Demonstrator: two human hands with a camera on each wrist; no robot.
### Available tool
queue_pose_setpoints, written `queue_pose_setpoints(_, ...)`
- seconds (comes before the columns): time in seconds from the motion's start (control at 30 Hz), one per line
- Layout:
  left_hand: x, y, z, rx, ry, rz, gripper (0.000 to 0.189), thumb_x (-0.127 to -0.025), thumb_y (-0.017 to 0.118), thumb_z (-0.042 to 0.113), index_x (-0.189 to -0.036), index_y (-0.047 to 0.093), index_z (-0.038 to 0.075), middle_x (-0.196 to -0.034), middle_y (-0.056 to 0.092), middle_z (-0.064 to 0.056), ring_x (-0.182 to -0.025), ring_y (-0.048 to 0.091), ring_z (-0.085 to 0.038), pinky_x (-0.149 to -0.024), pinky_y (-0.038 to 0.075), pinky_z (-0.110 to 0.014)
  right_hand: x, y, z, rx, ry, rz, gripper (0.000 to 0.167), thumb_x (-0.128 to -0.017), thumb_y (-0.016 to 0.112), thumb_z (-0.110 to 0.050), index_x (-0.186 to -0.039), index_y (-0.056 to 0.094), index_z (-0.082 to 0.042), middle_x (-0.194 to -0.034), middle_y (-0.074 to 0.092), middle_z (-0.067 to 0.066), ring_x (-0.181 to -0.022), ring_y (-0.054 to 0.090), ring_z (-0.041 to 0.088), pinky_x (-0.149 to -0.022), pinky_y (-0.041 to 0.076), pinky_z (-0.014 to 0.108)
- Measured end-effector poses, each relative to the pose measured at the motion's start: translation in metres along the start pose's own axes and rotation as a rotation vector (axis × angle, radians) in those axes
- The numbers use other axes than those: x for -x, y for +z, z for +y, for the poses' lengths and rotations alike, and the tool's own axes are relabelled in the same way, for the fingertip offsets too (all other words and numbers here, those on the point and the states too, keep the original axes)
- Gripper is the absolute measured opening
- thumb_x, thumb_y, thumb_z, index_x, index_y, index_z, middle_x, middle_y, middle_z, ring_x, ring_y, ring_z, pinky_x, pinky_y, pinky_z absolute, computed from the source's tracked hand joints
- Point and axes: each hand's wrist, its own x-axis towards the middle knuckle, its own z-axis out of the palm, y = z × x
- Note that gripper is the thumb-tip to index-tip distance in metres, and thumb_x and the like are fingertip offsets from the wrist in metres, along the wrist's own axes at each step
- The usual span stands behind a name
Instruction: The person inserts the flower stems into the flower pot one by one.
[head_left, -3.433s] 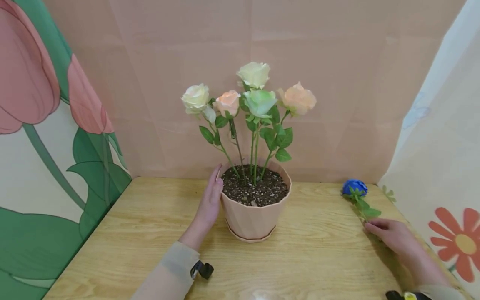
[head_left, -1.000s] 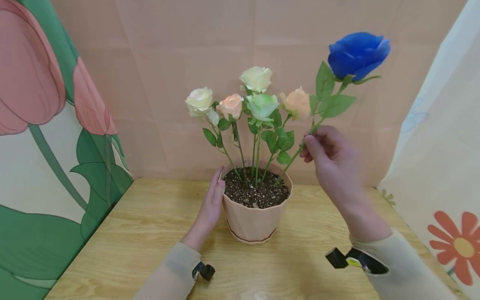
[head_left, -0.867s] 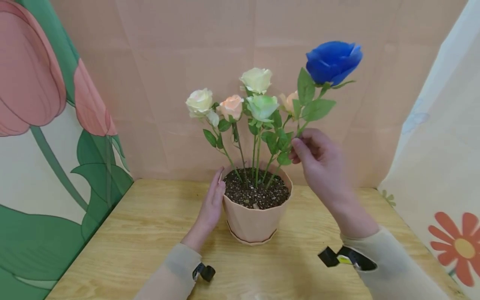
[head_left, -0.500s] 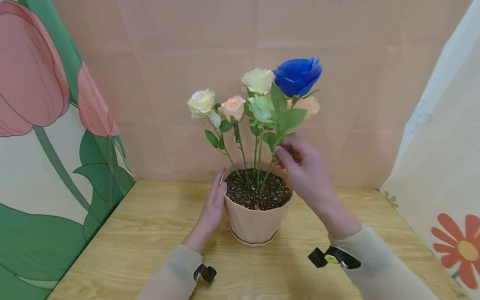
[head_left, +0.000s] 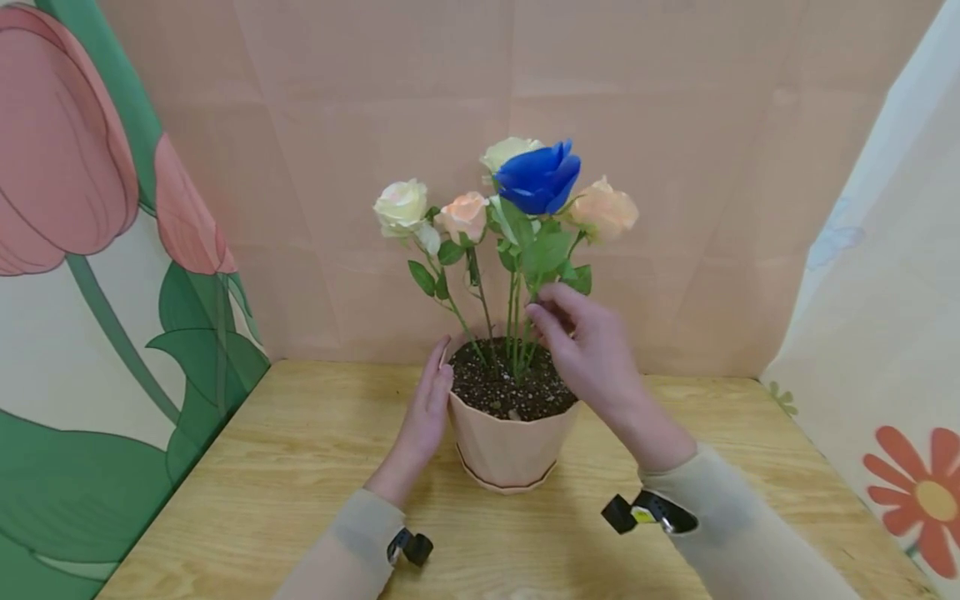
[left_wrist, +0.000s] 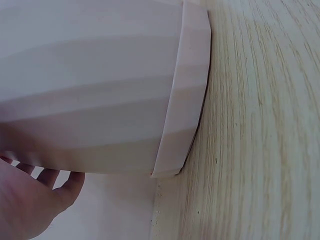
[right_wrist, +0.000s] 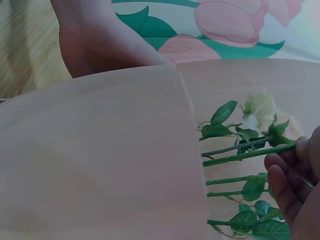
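Note:
A blue artificial rose (head_left: 538, 179) stands nearly upright over the pale pink flowerpot (head_left: 506, 454). My right hand (head_left: 592, 354) pinches its green stem (right_wrist: 247, 156) between thumb and fingers, above the dark soil (head_left: 498, 396). The stem's lower end overlaps the other stems near the middle of the soil. Against the pot's left side rests my left hand (head_left: 420, 417), fingers straight along the wall; the left wrist view shows its fingertips at the pot (left_wrist: 90, 80). The blue bloom hides most of the green-tinted rose and part of the cream rose (head_left: 502, 152).
A white rose (head_left: 401, 207) and a small peach rose (head_left: 463, 215) stand at the pot's left, a larger peach rose (head_left: 603, 208) at its right. The pot sits on a wooden table (head_left: 300, 483) before a pink backdrop (head_left: 675, 125).
The blue rose lay at the table's right; my right hand has lifted it, carried it left over the pot and lowered it among the other stems. My left hand stays on the pot.

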Motion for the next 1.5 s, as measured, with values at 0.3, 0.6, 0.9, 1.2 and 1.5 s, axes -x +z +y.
queue_pose_setpoints(0.3, 0.0, 0.0, -0.001, -0.002, 0.007, 0.006, 0.06, -0.122, 0.029, 0.037, -0.177, 0.024, 0.015, -0.182, 0.023, -0.011, -0.163, 0.027, -0.043, -0.13, 0.021, -0.067, 0.004, 0.01, 0.009, 0.03, -0.041, -0.012, 0.004, -0.109, 0.07, -0.007, -0.106, 0.073, -0.006, -0.086, 0.074, 0.008, -0.071, 0.063, 0.016, -0.059, 0.049, 0.03)
queue_pose_setpoints(0.6, -0.001, -0.001, -0.003, 0.001, -0.012, 0.001, 0.059, -0.121, 0.03, 0.038, -0.178, 0.023, 0.023, -0.182, 0.021, -0.007, -0.164, 0.026, -0.041, -0.13, 0.021, -0.066, 0.008, 0.017, 0.015, 0.029, -0.006, -0.012, 0.005, -0.11, 0.069, -0.006, -0.108, 0.073, -0.005, -0.087, 0.073, 0.007, -0.071, 0.061, 0.018, -0.059, 0.049, 0.03)
queue_pose_setpoints(0.9, -0.001, -0.001, -0.004, -0.015, -0.003, 0.0, 0.059, -0.121, 0.03, 0.041, -0.178, 0.023, 0.023, -0.183, 0.021, -0.006, -0.164, 0.026, -0.038, -0.131, 0.021, -0.064, 0.012, 0.029, 0.021, 0.028, -0.039, 0.09, 0.005, -0.109, 0.07, -0.007, -0.106, 0.072, -0.006, -0.086, 0.071, 0.004, -0.071, 0.06, 0.016, -0.06, 0.048, 0.03)
queue_pose_setpoints(1.2, -0.001, 0.0, -0.004, 0.001, 0.008, -0.006, 0.059, -0.122, 0.03, 0.034, -0.177, 0.022, 0.015, -0.183, 0.021, -0.008, -0.164, 0.026, -0.04, -0.132, 0.019, -0.064, 0.015, 0.04, 0.027, 0.053, -0.114, 0.168, 0.004, -0.107, 0.072, -0.002, -0.104, 0.07, -0.006, -0.084, 0.072, 0.009, -0.071, 0.064, 0.016, -0.061, 0.05, 0.034)
queue_pose_setpoints(1.5, -0.001, 0.0, -0.004, 0.012, 0.003, -0.008, 0.059, -0.122, 0.03, 0.036, -0.177, 0.023, 0.016, -0.182, 0.022, -0.01, -0.164, 0.025, -0.039, -0.132, 0.02, -0.064, 0.017, 0.044, 0.029, 0.112, -0.133, 0.206, 0.005, -0.108, 0.072, -0.006, -0.104, 0.069, -0.005, -0.082, 0.064, 0.006, -0.069, 0.056, 0.018, -0.061, 0.046, 0.036)
